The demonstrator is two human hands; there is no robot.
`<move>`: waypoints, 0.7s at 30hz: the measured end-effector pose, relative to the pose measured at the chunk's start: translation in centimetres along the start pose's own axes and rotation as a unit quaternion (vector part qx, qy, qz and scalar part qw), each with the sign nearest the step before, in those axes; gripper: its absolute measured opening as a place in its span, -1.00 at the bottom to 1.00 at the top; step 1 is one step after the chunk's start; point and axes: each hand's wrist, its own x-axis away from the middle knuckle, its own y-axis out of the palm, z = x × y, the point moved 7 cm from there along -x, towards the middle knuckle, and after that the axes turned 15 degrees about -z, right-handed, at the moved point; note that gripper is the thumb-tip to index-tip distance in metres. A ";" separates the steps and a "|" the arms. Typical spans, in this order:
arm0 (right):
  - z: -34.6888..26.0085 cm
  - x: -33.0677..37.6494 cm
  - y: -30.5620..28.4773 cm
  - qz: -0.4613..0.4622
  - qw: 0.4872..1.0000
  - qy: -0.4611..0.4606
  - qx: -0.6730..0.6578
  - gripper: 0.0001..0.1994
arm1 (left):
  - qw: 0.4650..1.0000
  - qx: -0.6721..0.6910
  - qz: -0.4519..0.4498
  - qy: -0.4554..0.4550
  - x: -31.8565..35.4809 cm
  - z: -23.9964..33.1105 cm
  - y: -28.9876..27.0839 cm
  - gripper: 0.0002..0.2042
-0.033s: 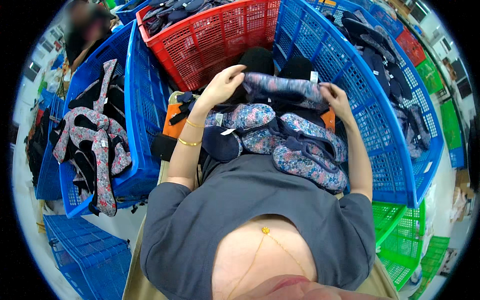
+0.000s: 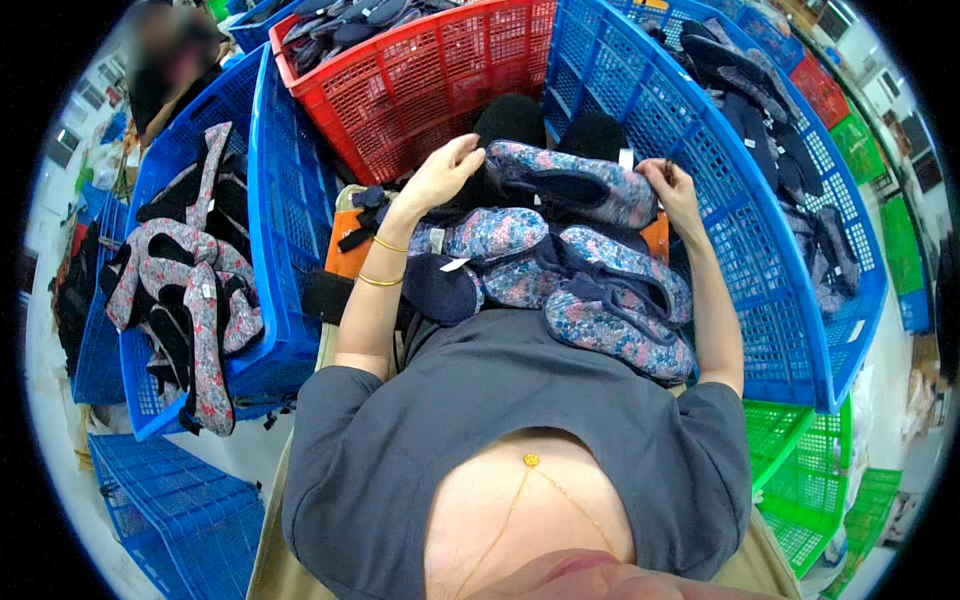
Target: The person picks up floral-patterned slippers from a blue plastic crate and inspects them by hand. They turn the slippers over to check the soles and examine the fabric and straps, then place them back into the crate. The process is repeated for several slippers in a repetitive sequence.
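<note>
Above my lap, my right hand [image 2: 676,194] pinches the right end of a floral slipper [image 2: 626,198] in blue and pink. Its dark opening faces me, and a white tag stands up near that end. My left hand [image 2: 438,182] is at the slipper's other end, fingers slightly apart; its fingertips are beside the fabric, and I see no grip. Nearer me, several more floral slippers lie in a pile on my lap, among them a slipper [image 2: 612,332] at the right and a slipper [image 2: 498,232] at the left. A navy rounded piece [image 2: 438,288] with a white tag lies by my left forearm.
A blue crate [image 2: 262,200] on the left holds grey-and-red floral slippers [image 2: 205,285]. Ahead stands a red crate [image 2: 420,90] of dark slippers; a large blue crate [image 2: 700,170] stands right, with dark slippers inside. Green crates [image 2: 800,490] are at lower right. A person [image 2: 170,70] is at far left.
The floral slipper has turned so that its dark opening now shows toward me. My right hand has shifted slightly; my left hand stays at nearly the same place.
</note>
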 end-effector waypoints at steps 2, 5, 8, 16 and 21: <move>1.5 -0.5 -0.3 0.012 0.980 0.040 -0.196 -0.75 | 0.998 0.062 -0.012 -0.011 -0.6 -2.7 1.6 -0.43; 0.8 -0.6 0.7 -0.005 0.985 0.064 -0.163 -0.70 | 0.997 0.000 -0.073 -0.004 -0.6 -2.0 3.6 -0.48; 0.1 1.5 1.0 -0.139 0.977 0.164 0.004 -0.56 | 0.992 -0.066 -0.105 0.016 -0.4 0.2 4.1 -0.57; -0.3 3.4 0.5 -0.046 0.993 0.108 -0.026 -0.60 | 0.990 0.097 -0.102 -0.006 -0.7 -1.4 4.0 -0.59; -2.4 0.5 -2.9 0.123 0.956 0.080 -0.254 -0.75 | 0.937 0.308 -0.134 0.098 -2.0 4.8 2.1 -0.60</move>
